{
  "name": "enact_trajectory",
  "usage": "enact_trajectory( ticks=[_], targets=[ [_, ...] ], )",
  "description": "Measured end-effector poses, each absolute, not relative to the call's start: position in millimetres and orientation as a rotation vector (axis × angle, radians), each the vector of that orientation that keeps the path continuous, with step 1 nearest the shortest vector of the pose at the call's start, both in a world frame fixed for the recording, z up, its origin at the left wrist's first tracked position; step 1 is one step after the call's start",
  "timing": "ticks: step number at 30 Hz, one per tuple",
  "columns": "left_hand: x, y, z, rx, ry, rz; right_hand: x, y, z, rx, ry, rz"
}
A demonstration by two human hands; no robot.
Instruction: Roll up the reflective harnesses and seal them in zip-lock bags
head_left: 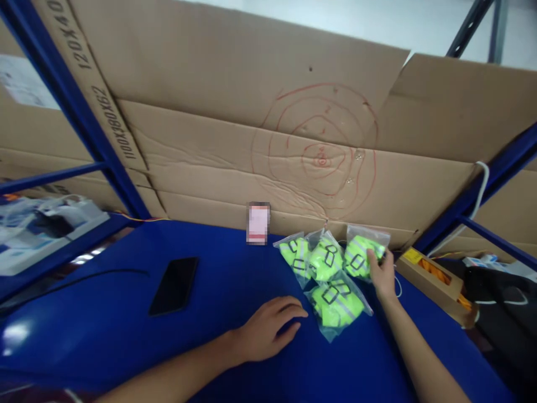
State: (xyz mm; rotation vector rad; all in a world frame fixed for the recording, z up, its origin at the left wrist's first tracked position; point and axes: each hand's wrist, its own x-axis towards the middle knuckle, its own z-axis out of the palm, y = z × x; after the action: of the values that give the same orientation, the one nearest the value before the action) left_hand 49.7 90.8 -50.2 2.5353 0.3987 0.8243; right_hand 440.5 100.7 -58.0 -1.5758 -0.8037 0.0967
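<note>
Several clear plastic bags of folded neon-yellow fabric with grey reflective bands and black outlines lie together on the blue tabletop (222, 268). My right hand (382, 272) grips the right edge of the rightmost bag (358, 254), thumb on top; the other fingertips are partly hidden. To its left lie a middle bag (325, 256) and a leftmost bag (293, 254), their edges overlapping. Nearest to me is the front bag (338, 305). Just left of that one, my left hand (274, 329) hovers or rests low over the tabletop, holding nothing, with thumb and fingers apart.
A black phone (174, 285) lies at left; a device with a blurred screen (258, 224) leans on the cardboard wall (201, 140), which bears red rings. An orange-filled carton (436, 277) and black bag (499, 313) stand right. Power strips (75, 224) and a cable lie left.
</note>
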Motion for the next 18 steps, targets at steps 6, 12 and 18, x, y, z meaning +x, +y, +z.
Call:
enact_trajectory(
  ticks=[6, 12, 18],
  targets=[
    [65.0, 85.6, -53.3, 2.956, 0.021, 0.934, 452.3, 99.1, -64.7, -1.712, -0.825, -0.046],
    [91.3, 95.3, -54.0, 3.041, 0.1, 0.92, 453.3, 97.9, -72.7, -1.778, -0.881, -0.061],
    [84.9, 111.1, -55.4, 2.893, 0.336, 0.597, 434.9, 95.9, -70.5, -1.721, -0.983, -0.034]
  ],
)
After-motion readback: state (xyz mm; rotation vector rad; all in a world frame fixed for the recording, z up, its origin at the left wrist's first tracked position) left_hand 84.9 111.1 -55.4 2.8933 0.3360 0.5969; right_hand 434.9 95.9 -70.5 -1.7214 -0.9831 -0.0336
